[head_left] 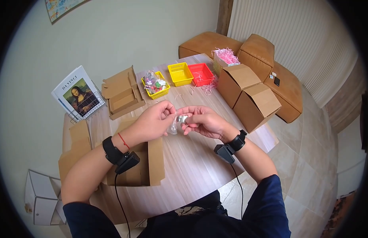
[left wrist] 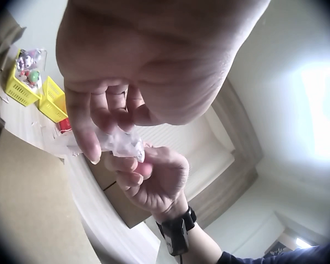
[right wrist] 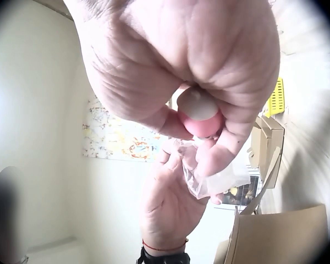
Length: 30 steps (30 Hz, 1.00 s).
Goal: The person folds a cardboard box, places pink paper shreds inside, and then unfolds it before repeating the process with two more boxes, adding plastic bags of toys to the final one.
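Note:
Both hands meet over the table. My left hand (head_left: 154,122) pinches a small clear plastic bag (head_left: 173,127), which hangs crumpled from its fingertips. Opposite it, my right hand (head_left: 208,122) holds a small shiny silvery object (head_left: 182,118) between thumb and fingers, right at the bag. From the right wrist, a small rounded object (right wrist: 201,113) with a pale top and a pink side shows within the curled fingers. Fingers hide part of it, and I cannot tell its kind. In the left wrist view the bag (left wrist: 124,144) spans the space between both hands' fingertips.
An open cardboard box (head_left: 155,162) lies below my left forearm. Two taller boxes (head_left: 247,97) stand at right. Behind are a filled yellow basket (head_left: 158,94), another yellow basket (head_left: 181,74), a red basket (head_left: 201,75), a flat open carton (head_left: 122,95) and a Da Vinci book (head_left: 78,95).

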Motion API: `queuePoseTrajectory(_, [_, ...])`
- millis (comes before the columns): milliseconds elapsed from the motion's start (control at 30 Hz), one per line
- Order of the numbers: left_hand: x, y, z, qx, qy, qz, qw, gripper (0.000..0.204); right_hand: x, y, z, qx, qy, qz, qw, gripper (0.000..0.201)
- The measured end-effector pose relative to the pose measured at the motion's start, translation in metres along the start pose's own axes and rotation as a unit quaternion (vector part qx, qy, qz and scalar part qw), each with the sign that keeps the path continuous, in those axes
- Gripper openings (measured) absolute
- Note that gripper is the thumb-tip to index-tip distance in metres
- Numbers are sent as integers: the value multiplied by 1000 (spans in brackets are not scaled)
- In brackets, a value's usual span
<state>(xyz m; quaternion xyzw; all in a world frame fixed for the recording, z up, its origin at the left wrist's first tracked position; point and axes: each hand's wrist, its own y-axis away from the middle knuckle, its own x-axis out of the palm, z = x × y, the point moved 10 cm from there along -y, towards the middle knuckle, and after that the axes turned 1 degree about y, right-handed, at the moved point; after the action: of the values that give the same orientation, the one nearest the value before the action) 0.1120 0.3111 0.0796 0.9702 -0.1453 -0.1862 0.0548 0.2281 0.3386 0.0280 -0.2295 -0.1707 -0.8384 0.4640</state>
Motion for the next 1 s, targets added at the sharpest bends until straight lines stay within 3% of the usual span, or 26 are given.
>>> queuePoseTrajectory(67, [2,-3,3,15,0,18,1000,11,-4,-4,-2,5,19,-15,1000,27])
queuePoseTrajectory(167, [-3,-3,2,24,3,-28,999,11,-3,1,10,-30,31,-91,995,20])
queuePoseTrajectory(267, [-7,-4,2,-6,-23,-32,999,11,-6,3,15,-39,129,-130,982,22])
queuePoseTrajectory(467, [-11,-5,0,20,-33,-62,997,13,5,11,14,-34,-40,-87,995,33])
queuePoseTrajectory(567, [-4,-7,3,34,-5,-61,998,12,1,6,11,-28,-12,-110,993,38])
queuePoseTrajectory(767, [0,-6,0,41,-46,-48,997,10,7,-3,2,1,-11,-41,999,33])
queuePoseTrajectory(867, [-2,-4,-8,87,-96,-69,989,11,5,-4,-2,10,5,-52,999,26])
queuePoseTrajectory(1000, [4,-2,-10,78,-116,-56,989,11,-2,-7,-5,12,19,-79,997,23])
